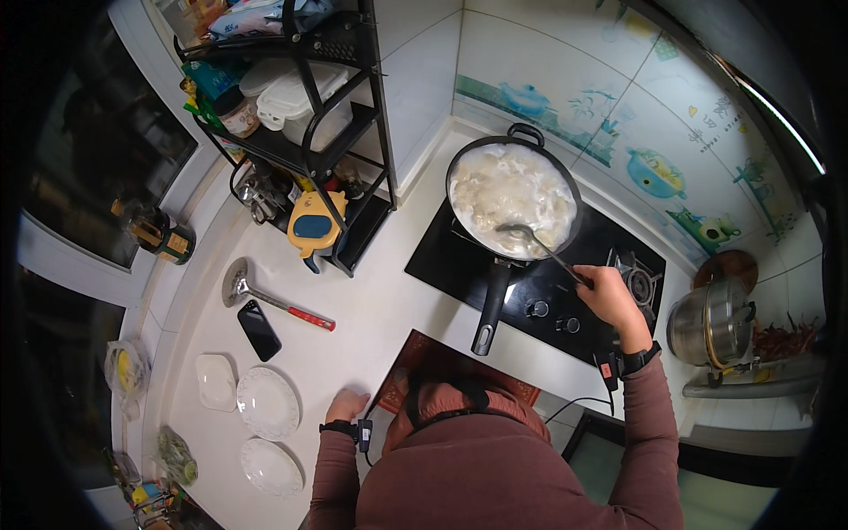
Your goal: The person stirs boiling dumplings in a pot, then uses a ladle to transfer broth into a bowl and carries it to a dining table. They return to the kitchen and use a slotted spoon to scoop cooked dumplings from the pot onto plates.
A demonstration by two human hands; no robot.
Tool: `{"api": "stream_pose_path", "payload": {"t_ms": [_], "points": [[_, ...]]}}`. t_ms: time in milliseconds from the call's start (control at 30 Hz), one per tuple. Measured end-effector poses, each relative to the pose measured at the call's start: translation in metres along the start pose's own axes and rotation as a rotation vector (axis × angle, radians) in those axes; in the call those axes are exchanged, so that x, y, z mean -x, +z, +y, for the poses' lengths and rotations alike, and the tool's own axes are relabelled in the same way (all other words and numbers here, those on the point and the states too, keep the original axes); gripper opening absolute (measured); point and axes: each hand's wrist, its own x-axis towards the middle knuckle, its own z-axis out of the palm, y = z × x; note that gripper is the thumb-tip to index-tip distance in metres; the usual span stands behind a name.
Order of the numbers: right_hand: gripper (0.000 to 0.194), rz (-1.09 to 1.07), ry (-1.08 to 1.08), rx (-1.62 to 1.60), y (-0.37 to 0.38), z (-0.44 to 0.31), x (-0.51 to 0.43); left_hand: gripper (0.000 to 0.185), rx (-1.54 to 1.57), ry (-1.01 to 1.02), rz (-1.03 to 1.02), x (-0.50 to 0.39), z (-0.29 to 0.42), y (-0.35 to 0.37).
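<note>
A deep black pan (pixel 578 218) with a long handle stands on the gas stove, full of pale dumpling-like pieces in foamy white liquid (pixel 510 185). My right hand (pixel 604 295) is closed around the dark handle of a ladle or spoon (pixel 544 246), whose bowl dips into the foam near the pan's front edge. My left hand (pixel 347 404) rests at the counter's edge, its fingers loosely curled; whether anything lies under them cannot be seen. To its left are two white plates (pixel 267 403) and a small white dish (pixel 216 382).
A skimmer with a red handle (pixel 311 318) and a black phone (pixel 259 330) lie on the counter (pixel 358 291). Behind stands a black shelf rack (pixel 391 165) with containers. The pan's handle (pixel 491 317) juts over the stove's front edge. A steel pot (pixel 707 322) stands at right.
</note>
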Motion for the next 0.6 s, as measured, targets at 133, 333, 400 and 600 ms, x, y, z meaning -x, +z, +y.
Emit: {"api": "stream_pose_path", "payload": {"t_ms": [133, 333, 400, 600], "points": [[0.033, -0.001, -0.007, -0.107, 0.021, -0.002, -0.018, 0.056, 0.02, 0.042, 0.01, -0.005, -0.008, 0.004], [0.029, 0.097, -0.072, -0.026, 0.053, 0.001, -0.06, 0.065, 0.034, 0.051, 0.001, -0.026, -0.027, 0.018], [0.03, 0.12, -0.037, 0.004, 0.059, 0.005, -0.073, 0.064, 0.071, 0.106, 0.033, -0.032, -0.033, 0.023], [0.032, 0.194, -0.04, 0.127, 0.066, 0.018, -0.1, 0.064, 0.138, 0.152, 0.021, -0.024, -0.039, 0.017]]}}
